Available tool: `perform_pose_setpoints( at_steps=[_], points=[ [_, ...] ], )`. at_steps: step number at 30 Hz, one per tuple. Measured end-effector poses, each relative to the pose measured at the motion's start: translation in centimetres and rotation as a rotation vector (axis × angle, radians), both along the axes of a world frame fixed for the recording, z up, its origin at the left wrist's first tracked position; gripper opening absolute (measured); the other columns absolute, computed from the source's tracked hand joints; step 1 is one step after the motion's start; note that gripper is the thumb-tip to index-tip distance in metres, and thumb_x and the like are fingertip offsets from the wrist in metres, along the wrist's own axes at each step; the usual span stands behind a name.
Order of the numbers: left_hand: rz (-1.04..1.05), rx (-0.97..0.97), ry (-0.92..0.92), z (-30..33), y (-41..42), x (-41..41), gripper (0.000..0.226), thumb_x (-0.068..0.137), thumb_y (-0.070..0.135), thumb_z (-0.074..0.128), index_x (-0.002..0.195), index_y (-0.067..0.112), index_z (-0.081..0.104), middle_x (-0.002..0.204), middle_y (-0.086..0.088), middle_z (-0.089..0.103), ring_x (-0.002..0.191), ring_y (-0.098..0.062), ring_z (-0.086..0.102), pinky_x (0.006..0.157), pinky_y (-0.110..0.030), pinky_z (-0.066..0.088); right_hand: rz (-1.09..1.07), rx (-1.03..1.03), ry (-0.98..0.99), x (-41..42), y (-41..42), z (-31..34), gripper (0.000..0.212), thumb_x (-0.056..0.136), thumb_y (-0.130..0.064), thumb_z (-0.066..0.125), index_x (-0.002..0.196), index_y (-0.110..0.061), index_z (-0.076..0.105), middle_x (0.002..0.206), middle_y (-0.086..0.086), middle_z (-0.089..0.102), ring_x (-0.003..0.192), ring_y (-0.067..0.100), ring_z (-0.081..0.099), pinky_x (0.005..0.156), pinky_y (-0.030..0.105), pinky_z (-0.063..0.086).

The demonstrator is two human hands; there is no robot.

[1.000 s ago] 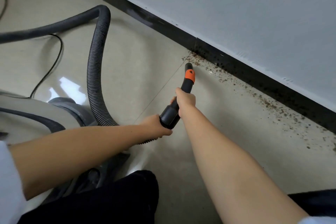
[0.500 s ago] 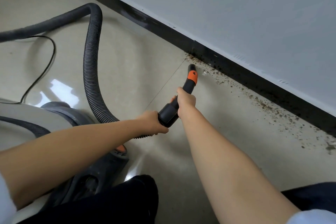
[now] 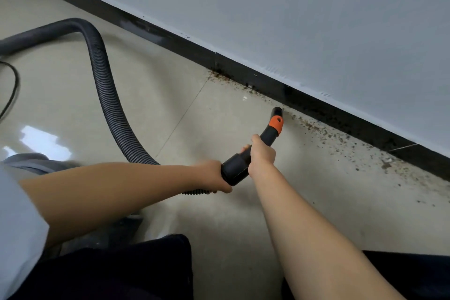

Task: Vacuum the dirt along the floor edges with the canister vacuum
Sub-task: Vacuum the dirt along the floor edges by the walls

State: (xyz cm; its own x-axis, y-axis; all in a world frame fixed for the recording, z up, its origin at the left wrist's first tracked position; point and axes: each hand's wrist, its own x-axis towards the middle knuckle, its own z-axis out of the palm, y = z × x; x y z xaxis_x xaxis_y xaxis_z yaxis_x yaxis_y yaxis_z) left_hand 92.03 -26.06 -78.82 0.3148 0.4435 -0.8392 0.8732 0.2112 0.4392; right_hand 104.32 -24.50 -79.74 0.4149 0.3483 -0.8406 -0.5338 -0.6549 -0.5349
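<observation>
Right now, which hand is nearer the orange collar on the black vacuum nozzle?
Right. The right hand grips just below the orange collar; the left hand holds the cuff farther back.

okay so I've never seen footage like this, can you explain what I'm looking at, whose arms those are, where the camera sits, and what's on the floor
The camera sits on a person's head, looking forward and down, so the two bare arms are the wearer's own. No robot is involved. The right hand grips the black vacuum handle; the left hand holds where the ribbed grey hose joins it. The nozzle, above an orange collar, points at the black baseboard. Brown dirt crumbs lie scattered on the beige tiled floor along that edge. Part of the canister shows at left.
</observation>
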Motion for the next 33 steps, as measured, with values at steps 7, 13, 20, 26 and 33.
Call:
perform_pose_setpoints(
  at_steps=[7,13,20,26,33],
  points=[
    [0.074,-0.011,-0.034,-0.4,1.1,2.8,0.02,0.079,0.022,0.067,0.089,0.013,0.052,0.066,-0.001,0.056,0.053,-0.015,0.05,0.054,-0.022,0.043,0.049,-0.004,-0.025,2.8,1.7,-0.2,0.013,0.087,-0.014,0.056,0.079,-0.012,0.046,0.061,0.004,0.053,0.051,0.015,0.052,0.052,0.027,0.047],
    [0.225,-0.082,-0.015,-1.2,0.3,1.5,0.026,0.079,0.019,0.068,0.098,0.01,0.052,0.069,-0.004,0.055,0.058,-0.016,0.052,0.058,-0.026,0.046,0.161,0.021,0.008,0.8,2.6,-1.2,0.01,0.087,-0.012,0.056,0.085,-0.009,0.048,0.06,0.004,0.051,0.049,0.016,0.05,0.051,0.027,0.046],
    [0.335,-0.068,-0.009,-1.4,0.4,-0.6,0.025,0.079,0.018,0.068,0.095,0.012,0.05,0.071,-0.005,0.055,0.064,-0.018,0.055,0.059,-0.025,0.048,0.228,0.053,0.057,-1.9,3.9,-1.8,0.012,0.086,-0.011,0.056,0.079,-0.01,0.047,0.059,0.005,0.049,0.048,0.017,0.048,0.049,0.026,0.045],
    [0.384,-0.019,-0.005,-1.5,1.2,-1.8,0.023,0.077,0.02,0.069,0.091,0.015,0.05,0.071,-0.003,0.057,0.065,-0.018,0.057,0.061,-0.025,0.048,0.312,0.048,0.07,-3.2,5.7,-2.0,0.011,0.086,-0.013,0.057,0.081,-0.01,0.048,0.061,0.004,0.05,0.049,0.016,0.049,0.052,0.026,0.047],
    [0.447,0.023,0.02,-1.4,2.4,-2.8,0.021,0.078,0.021,0.067,0.091,0.014,0.052,0.068,-0.001,0.057,0.059,-0.016,0.054,0.059,-0.023,0.045,0.389,0.049,0.08,-4.7,7.8,-2.1,0.012,0.086,-0.012,0.057,0.082,-0.011,0.046,0.063,0.005,0.051,0.05,0.016,0.049,0.054,0.027,0.047]
  ],
)
